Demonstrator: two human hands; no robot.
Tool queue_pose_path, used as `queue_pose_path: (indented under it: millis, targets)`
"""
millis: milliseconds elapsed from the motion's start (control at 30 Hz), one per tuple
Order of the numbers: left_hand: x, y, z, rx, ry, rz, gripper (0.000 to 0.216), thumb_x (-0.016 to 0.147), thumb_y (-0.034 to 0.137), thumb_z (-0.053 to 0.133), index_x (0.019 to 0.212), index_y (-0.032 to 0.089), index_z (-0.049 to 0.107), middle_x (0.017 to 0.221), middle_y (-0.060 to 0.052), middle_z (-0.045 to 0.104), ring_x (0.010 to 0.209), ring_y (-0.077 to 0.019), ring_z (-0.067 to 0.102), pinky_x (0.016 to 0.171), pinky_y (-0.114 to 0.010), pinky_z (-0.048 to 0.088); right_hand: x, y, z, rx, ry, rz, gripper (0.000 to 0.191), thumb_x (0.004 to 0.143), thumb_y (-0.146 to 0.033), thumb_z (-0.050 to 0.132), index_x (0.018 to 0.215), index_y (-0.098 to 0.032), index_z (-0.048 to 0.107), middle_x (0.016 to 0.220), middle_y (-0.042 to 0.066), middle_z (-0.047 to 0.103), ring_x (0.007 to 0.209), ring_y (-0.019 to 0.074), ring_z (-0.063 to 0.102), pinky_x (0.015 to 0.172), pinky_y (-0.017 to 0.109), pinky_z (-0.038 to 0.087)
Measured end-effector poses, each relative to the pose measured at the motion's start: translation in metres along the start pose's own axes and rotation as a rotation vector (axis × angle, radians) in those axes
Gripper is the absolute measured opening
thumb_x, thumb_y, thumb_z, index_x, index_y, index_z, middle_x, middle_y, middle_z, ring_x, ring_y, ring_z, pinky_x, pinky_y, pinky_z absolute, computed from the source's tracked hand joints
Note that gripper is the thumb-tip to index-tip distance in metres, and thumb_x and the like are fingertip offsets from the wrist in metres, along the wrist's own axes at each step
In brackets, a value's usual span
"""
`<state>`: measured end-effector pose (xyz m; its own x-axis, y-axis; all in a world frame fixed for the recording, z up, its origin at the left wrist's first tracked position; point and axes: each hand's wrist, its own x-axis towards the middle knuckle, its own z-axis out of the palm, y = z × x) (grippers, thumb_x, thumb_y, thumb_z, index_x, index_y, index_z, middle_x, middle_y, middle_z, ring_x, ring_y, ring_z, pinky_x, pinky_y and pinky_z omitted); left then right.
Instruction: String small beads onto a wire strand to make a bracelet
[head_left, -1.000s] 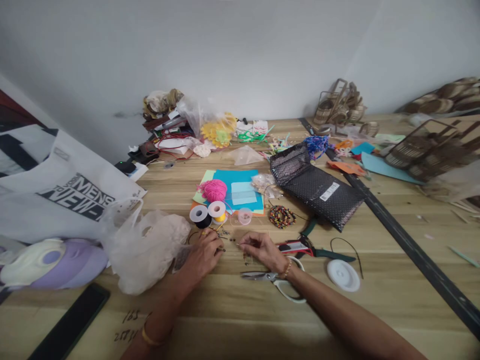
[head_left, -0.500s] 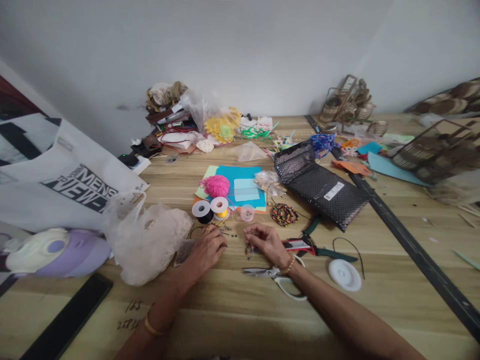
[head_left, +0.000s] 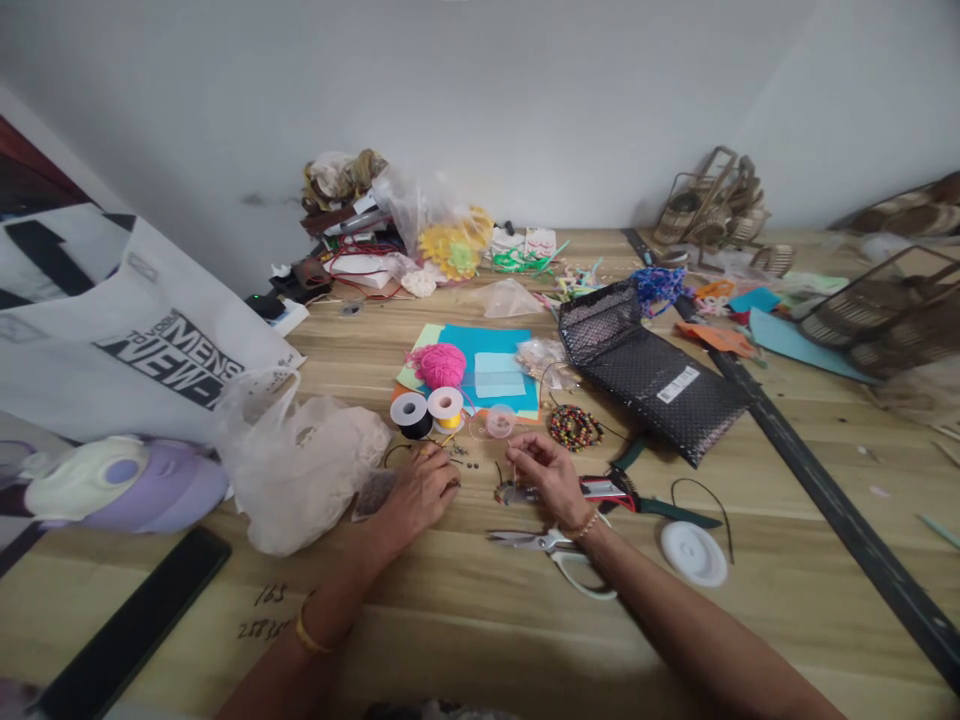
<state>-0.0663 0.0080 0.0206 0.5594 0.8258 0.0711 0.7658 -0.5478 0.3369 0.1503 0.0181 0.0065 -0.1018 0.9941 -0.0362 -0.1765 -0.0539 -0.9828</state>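
My left hand (head_left: 425, 489) lies palm down on the table with its fingers laid out, beside a scatter of small dark beads (head_left: 471, 464). What may be under its fingertips is hidden. Thumb and forefinger of my right hand (head_left: 546, 476) pinch a thin thread, from which a short cluster of small beads (head_left: 505, 493) hangs down to table level. Scissors (head_left: 553, 541) with white handles lie below my right wrist. A black spool (head_left: 412, 416) and a yellow spool (head_left: 446, 407) stand just beyond my left hand, near a small clear round container (head_left: 500, 421).
Pink yarn (head_left: 439, 365) rests on coloured paper sheets (head_left: 487, 342). A coil of multicoloured beads (head_left: 575, 427), a black bubble mailer (head_left: 656, 385), a red-and-green tool (head_left: 613, 490) and a white spool (head_left: 694, 553) lie to the right. Plastic bags (head_left: 300, 480) and a phone (head_left: 135, 620) occupy the left.
My right hand has risen slightly and moved a little away from me, with the thread still pinched. My left hand stays in about the same place. The whole view has shifted slightly.
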Motion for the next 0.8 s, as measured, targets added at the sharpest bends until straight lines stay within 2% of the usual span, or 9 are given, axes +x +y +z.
queue_pose_path:
  millis: [367, 467, 567, 667, 733, 800]
  targets:
    - [0.001, -0.001, 0.001, -0.014, 0.016, 0.012, 0.018, 0.085, 0.014, 0.054, 0.074, 0.018, 0.066, 0.08, -0.005, 0.062, 0.087, -0.0222, 0.054, 0.086, -0.04, 0.043, -0.001, 0.0, 0.001, -0.018, -0.011, -0.007, 0.037, 0.068, -0.05, 0.074, 0.078, -0.017, 0.062, 0.058, -0.002, 0.055, 0.048, 0.0094, 0.047, 0.045, 0.022, 0.041]
    - [0.002, 0.002, 0.001, -0.067, 0.093, -0.002, 0.016, 0.084, 0.014, 0.056, 0.072, 0.019, 0.066, 0.08, -0.005, 0.064, 0.089, -0.0226, 0.054, 0.089, -0.041, 0.042, -0.002, 0.002, 0.001, -0.04, -0.01, -0.019, 0.036, 0.07, -0.051, 0.073, 0.077, -0.017, 0.062, 0.058, -0.002, 0.055, 0.047, 0.009, 0.046, 0.044, 0.022, 0.04]
    - [0.004, 0.009, -0.002, -0.234, 0.238, -0.046, 0.013, 0.082, 0.015, 0.058, 0.074, 0.019, 0.067, 0.08, -0.005, 0.067, 0.088, -0.022, 0.056, 0.087, -0.04, 0.043, -0.004, 0.003, 0.003, -0.056, -0.045, -0.036, 0.036, 0.072, -0.051, 0.071, 0.077, -0.016, 0.063, 0.058, -0.003, 0.054, 0.048, 0.0085, 0.044, 0.044, 0.021, 0.039]
    - [0.005, 0.019, -0.003, -0.511, 0.356, -0.15, 0.008, 0.079, 0.017, 0.062, 0.075, 0.018, 0.069, 0.079, -0.005, 0.069, 0.081, -0.0199, 0.06, 0.079, -0.034, 0.047, -0.008, 0.002, 0.006, -0.038, -0.109, -0.021, 0.037, 0.072, -0.051, 0.072, 0.077, -0.016, 0.062, 0.058, -0.003, 0.053, 0.048, 0.0085, 0.046, 0.045, 0.021, 0.04]
    - [0.005, 0.025, -0.001, -0.72, 0.361, -0.276, 0.006, 0.076, 0.021, 0.065, 0.075, 0.018, 0.07, 0.079, -0.004, 0.071, 0.077, -0.0187, 0.062, 0.075, -0.031, 0.047, -0.009, 0.001, 0.008, -0.018, -0.154, 0.009, 0.038, 0.072, -0.051, 0.072, 0.077, -0.015, 0.062, 0.057, -0.003, 0.054, 0.047, 0.0085, 0.047, 0.045, 0.021, 0.041]
    - [0.006, 0.029, 0.004, -0.947, 0.314, -0.403, 0.007, 0.073, 0.024, 0.068, 0.074, 0.018, 0.07, 0.074, -0.003, 0.071, 0.072, -0.0173, 0.063, 0.071, -0.029, 0.048, -0.01, -0.001, 0.009, 0.002, -0.205, 0.04, 0.039, 0.072, -0.052, 0.072, 0.076, -0.015, 0.062, 0.057, -0.002, 0.056, 0.047, 0.0085, 0.049, 0.046, 0.021, 0.041]
